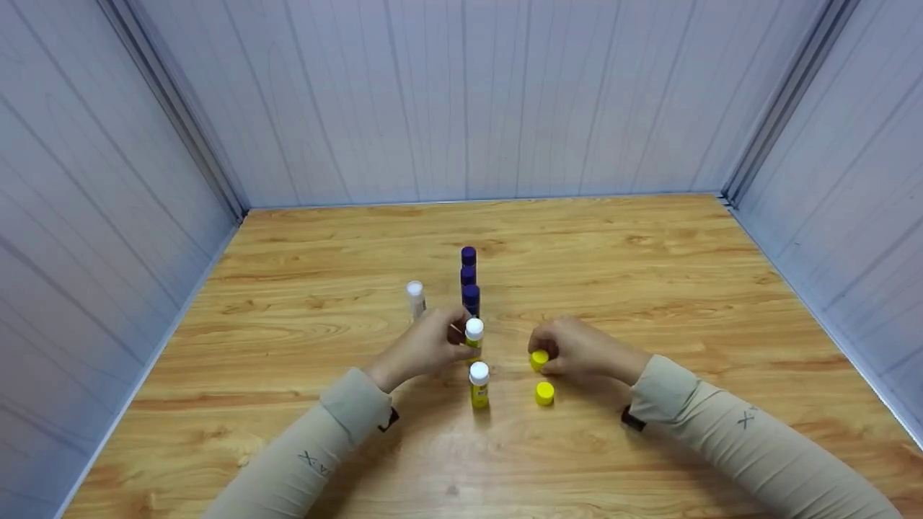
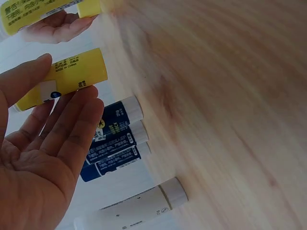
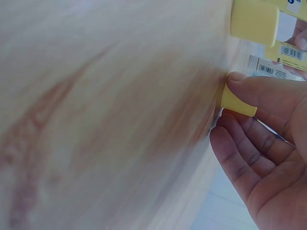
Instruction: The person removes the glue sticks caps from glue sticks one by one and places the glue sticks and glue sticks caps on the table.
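Observation:
With thumb and fingers, my left hand (image 1: 425,347) holds a yellow glue stick (image 2: 72,79) that has a white top. A second yellow glue stick (image 1: 479,389), also white-topped, stands upright nearer to me. My right hand (image 1: 584,349) pinches a yellow cap (image 1: 539,360) at the tabletop, partly covered by its fingers. Another yellow cap (image 1: 544,393) sits on the table just in front of that hand. Beyond the left hand stand three dark blue glue sticks (image 1: 471,297) in a line. To their left is a white glue stick (image 1: 415,297), its lower part hidden behind the hand.
The wood-grain table (image 1: 324,252) is enclosed by pale panel walls (image 1: 497,101) at the back and both sides. The standing glue sticks form a column running away from me, close to the left hand.

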Motion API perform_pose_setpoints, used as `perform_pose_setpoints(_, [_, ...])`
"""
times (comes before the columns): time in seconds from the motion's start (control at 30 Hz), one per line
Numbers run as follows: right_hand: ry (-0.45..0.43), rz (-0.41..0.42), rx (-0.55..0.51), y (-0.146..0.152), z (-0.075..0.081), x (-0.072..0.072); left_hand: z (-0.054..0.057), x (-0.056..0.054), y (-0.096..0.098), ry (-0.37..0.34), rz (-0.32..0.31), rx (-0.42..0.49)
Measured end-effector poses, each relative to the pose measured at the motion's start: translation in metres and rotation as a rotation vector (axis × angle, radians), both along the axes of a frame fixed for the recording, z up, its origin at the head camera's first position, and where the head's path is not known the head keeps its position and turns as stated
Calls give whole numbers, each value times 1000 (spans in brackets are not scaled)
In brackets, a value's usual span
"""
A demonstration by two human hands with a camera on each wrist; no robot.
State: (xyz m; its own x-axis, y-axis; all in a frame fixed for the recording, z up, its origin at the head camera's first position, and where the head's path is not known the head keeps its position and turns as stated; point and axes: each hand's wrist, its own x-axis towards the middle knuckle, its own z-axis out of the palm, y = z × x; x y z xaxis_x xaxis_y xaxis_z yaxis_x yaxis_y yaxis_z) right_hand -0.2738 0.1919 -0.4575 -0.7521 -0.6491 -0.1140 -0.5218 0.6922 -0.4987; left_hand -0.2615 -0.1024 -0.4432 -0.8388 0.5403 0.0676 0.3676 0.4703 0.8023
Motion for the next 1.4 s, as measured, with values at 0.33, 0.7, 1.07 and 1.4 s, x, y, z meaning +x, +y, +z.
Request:
perform_pose_setpoints(0.33, [18,27,-14,-2,0,-1,-7,-2,0,-20,-7,-47])
perform_pose_setpoints(0.7, [9,-2,31,-5,2,1,-8,-3,-1,-54,-7,-68])
perform_pose_setpoints(1.07, [7,-2,45,-3,7,1,-7,-4,3,-53,-2,-90])
perform_pose_setpoints(1.4, [37,-23,-107,-2,33,-4,-8,-4,6,-43,18,-133])
